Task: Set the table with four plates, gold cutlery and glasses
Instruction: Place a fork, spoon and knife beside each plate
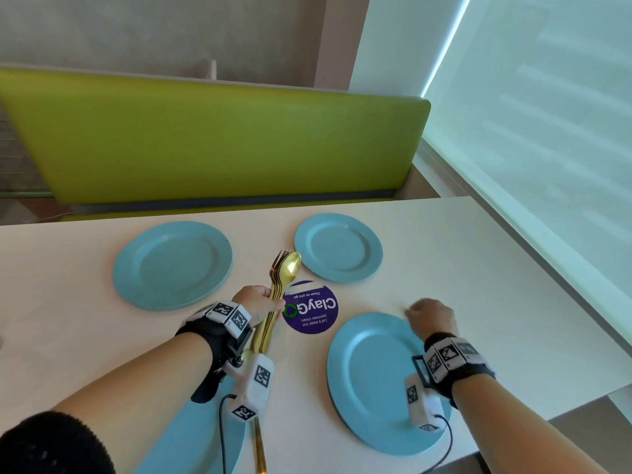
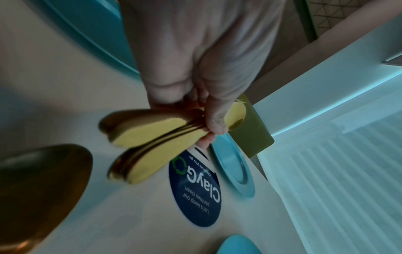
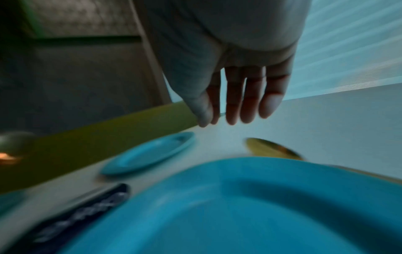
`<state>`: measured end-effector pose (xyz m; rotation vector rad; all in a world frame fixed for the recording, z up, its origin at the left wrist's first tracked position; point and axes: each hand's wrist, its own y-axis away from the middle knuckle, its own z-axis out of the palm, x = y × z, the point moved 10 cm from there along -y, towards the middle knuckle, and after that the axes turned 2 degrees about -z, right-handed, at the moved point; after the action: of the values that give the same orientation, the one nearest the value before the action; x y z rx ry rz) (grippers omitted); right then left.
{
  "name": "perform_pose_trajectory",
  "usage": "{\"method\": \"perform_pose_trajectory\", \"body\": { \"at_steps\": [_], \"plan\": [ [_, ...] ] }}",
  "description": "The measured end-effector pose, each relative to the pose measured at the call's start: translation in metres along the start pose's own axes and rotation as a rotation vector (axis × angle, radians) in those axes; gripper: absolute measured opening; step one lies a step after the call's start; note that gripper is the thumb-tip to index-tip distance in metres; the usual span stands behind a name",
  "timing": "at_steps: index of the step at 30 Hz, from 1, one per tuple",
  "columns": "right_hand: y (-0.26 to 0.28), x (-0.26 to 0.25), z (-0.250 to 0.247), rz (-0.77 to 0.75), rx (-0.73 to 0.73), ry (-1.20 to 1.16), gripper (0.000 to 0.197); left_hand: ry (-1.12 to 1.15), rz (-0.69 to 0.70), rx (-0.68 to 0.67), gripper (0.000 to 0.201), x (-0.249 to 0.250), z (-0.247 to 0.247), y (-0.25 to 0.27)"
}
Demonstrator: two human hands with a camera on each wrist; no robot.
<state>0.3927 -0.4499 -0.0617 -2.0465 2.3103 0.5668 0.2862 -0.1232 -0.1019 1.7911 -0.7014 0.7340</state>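
Note:
Four blue plates lie on the white table [image 1: 478, 268]: far left [image 1: 172, 265], far right [image 1: 338, 248], near right [image 1: 369, 371], and near left [image 1: 191, 439] partly under my left arm. My left hand [image 1: 260, 302] grips a bundle of gold cutlery [image 1: 282, 275] by the handles, with the fork and spoon heads pointing away; the handles [image 2: 152, 137] fan out in the left wrist view. My right hand [image 1: 431, 318] hovers over the far right rim of the near right plate [image 3: 239, 214], fingers [image 3: 234, 96] straight and holding nothing. A gold piece [image 3: 272, 149] lies just beside that plate.
A round purple ClayGo sticker [image 1: 309, 307] sits at the table's centre between the plates. Another gold piece [image 1: 260, 449] lies beside the near left plate. A green bench back [image 1: 212, 142] runs behind the table. A window blind [image 1: 547, 131] lines the right side.

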Motion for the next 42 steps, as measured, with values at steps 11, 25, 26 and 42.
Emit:
{"method": "perform_pose_trajectory", "body": {
  "at_steps": [11, 25, 26, 42],
  "plan": [
    [0.118, -0.219, 0.044, -0.438, -0.182, -0.357, 0.02, -0.048, 0.106, -0.063, 0.018, -0.005, -0.035, 0.032],
    [0.184, -0.246, 0.094, -0.13, -0.228, -0.468, 0.028, -0.301, 0.241, -0.071, 0.019, -0.034, -0.087, 0.081],
    [0.188, -0.245, 0.097, -0.107, -0.238, -0.493, 0.024, -0.295, 0.244, -0.092, 0.019, -0.037, -0.087, 0.083],
    [0.178, -0.227, 0.068, -0.012, -0.142, -0.986, 0.027, -0.243, 0.233, -0.26, 0.016, -0.044, -0.079, 0.089]
  ]
}}
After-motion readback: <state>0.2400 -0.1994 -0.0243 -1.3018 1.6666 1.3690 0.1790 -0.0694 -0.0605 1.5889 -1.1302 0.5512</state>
